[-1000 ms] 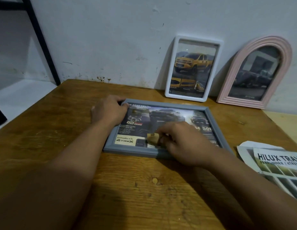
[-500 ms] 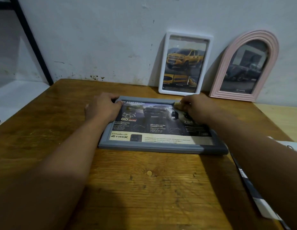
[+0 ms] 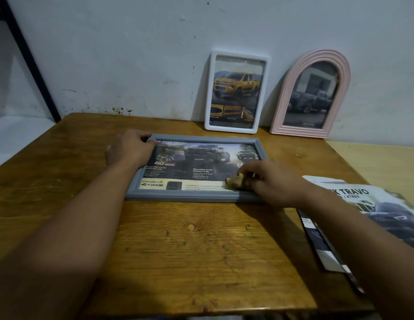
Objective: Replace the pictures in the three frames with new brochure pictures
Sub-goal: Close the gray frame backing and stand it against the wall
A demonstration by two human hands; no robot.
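A grey picture frame (image 3: 192, 197) lies flat on the wooden table (image 3: 178, 250), face up, with a dark truck brochure picture under its glass. My left hand (image 3: 129, 150) grips the frame's far left corner. My right hand (image 3: 268, 181) pinches a small tan cloth (image 3: 235, 182) and presses it on the glass near the frame's lower right. A white frame (image 3: 238, 92) with a yellow truck picture and a pink arched frame (image 3: 313, 94) with a dark truck picture lean against the wall behind.
A truck brochure (image 3: 367, 218) lies open on the table at the right, next to my right forearm. A black metal post (image 3: 26, 58) slants down the wall at the left. The table's near edge runs along the bottom.
My right hand has come back from the frame's far right corner to its lower right, with the tan cloth on the glass again. My left hand stays on the far left corner.
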